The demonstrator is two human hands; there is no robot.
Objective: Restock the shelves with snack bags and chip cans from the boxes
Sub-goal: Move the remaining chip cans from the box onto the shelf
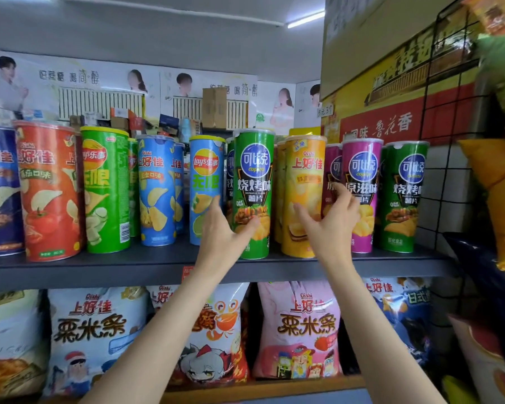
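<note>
I counted eleven front-row chip cans on the upper shelf (pixel 99 269) and five snack bags (pixel 95 330) below. My left hand (pixel 225 231), fingers relaxed, touched the tall green can (pixel 252 193); my right hand (pixel 330 225), fingers spread, met the yellow can (pixel 302 196) beside the magenta can (pixel 362 193).

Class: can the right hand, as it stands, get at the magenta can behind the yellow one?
Probably not directly. The right hand is at the yellow can, which stands in front of that rear magenta can; only its top shows.
</note>
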